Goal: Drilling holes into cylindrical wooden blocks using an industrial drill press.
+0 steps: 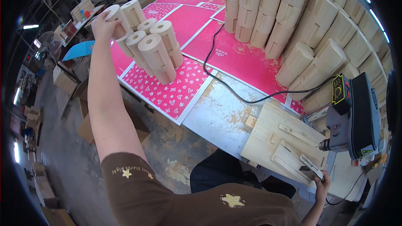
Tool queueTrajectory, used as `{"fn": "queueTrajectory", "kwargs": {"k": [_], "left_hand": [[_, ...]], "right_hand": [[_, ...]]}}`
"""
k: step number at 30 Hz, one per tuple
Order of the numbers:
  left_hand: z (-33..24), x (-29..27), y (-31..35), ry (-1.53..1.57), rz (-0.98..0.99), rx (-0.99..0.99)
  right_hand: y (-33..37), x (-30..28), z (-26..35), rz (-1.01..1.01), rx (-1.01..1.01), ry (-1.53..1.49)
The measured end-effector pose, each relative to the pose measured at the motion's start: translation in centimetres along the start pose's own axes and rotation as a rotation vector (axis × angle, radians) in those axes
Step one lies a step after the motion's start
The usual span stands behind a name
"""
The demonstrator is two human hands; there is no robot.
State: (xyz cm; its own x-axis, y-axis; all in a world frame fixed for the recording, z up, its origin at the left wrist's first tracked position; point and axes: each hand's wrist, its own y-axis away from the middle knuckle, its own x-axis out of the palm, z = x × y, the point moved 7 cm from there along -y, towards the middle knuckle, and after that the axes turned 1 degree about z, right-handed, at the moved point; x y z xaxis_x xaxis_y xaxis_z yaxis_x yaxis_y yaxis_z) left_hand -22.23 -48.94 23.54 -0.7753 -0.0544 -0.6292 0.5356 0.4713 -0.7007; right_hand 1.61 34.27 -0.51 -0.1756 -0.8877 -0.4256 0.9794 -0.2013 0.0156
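Observation:
At the far left, my left hand [104,27] is closed round a pale wooden cylinder [114,13] at the edge of a small group. Other wooden cylinders [157,54] in that group stand upright beside it, with round holes in their tops and some slots in their sides. My right hand [321,183], low on the right, has its fingers on the end of a narrow light bar [310,165] with a dark part under it. That bar lies over a wooden jig board [268,136] with strips fixed on it. My right fingers are partly hidden.
A drill machine [356,117] stands over the jig's right side, its chuck pointing at the board. A black cable [238,96] crosses the pink-covered table [171,96]. Tall stacks of wooden cylinders [268,12] rise behind. Sawdust lies about. A blue umbrella-like cover [78,51] is at left.

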Motion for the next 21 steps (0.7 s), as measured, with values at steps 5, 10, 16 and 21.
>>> {"fn": "queueTrajectory", "kwargs": {"k": [5,10,16,21], "left_hand": [[3.9,5.6,-3.1,-0.032,0.076,-0.074],[6.0,8.7,-3.2,-0.054,0.091,-0.09],[8.4,9.3,-3.6,0.02,-0.095,0.08],[-6.3,4.9,1.6,0.126,-0.271,0.148]], "right_hand": [[0.5,-0.3,-0.4,-0.034,0.02,0.071],[1.2,-0.5,-0.7,-0.065,0.042,0.074],[1.2,0.3,0.6,-0.084,0.117,0.131],[0.7,0.3,0.4,-0.057,0.075,0.103]]}}
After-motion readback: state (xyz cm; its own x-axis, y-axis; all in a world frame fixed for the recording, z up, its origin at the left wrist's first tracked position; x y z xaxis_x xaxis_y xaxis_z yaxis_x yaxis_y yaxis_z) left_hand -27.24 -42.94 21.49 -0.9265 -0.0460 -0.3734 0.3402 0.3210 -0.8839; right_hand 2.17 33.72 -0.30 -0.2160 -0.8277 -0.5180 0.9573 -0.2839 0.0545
